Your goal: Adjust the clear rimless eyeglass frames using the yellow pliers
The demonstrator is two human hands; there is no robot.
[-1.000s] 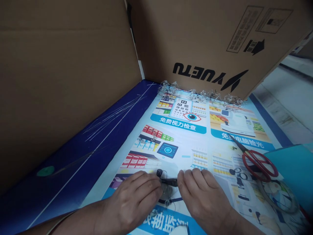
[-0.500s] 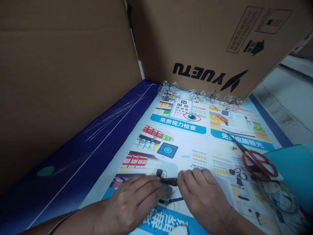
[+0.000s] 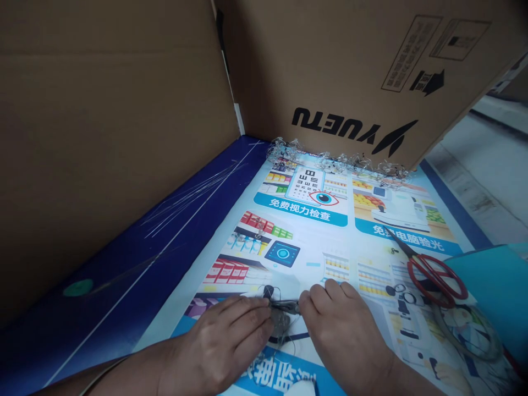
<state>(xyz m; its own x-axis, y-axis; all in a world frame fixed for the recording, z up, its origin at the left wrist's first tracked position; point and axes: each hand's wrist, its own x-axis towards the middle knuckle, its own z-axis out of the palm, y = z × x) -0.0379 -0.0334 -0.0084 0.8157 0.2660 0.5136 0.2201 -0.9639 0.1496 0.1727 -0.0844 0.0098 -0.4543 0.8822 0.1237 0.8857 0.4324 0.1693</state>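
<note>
At nine o'clock of the view, a brown cardboard panel (image 3: 115, 121) is stood upright, and a dark blue poster border (image 3: 124, 275) is laid along its foot, crossed by thin clear strands (image 3: 190, 192) and marked by a round green sticker (image 3: 77, 287). At seven o'clock, the left hand (image 3: 218, 344) is placed with its fingers (image 3: 247, 316) pressed together and stretched inward. Their tips reach a small black bead (image 3: 268, 292) and a translucent disc (image 3: 280, 322), but whether either is pinched cannot be told. Both small pieces are found at six o'clock, between the hands, with a dark cord (image 3: 286, 304) lying over the printed eye-care poster (image 3: 313, 242). The cord's right end appears to be pinched by the bunched fingers (image 3: 304, 301) of the right hand (image 3: 342, 335). Held from both sides, the cord seems to be kept steady. At twelve o'clock, clear plastic scraps (image 3: 338, 161) are gathered along the foot of a carton panel printed YUETU (image 3: 330, 66), which is leaned over the poster at one o'clock. Red-handled scissors (image 3: 437, 280) are laid at three o'clock beside a teal sheet (image 3: 490, 286), with a loop of clear tubing (image 3: 466, 333) below them. A pale floor (image 3: 482, 154) is seen at two o'clock.
</note>
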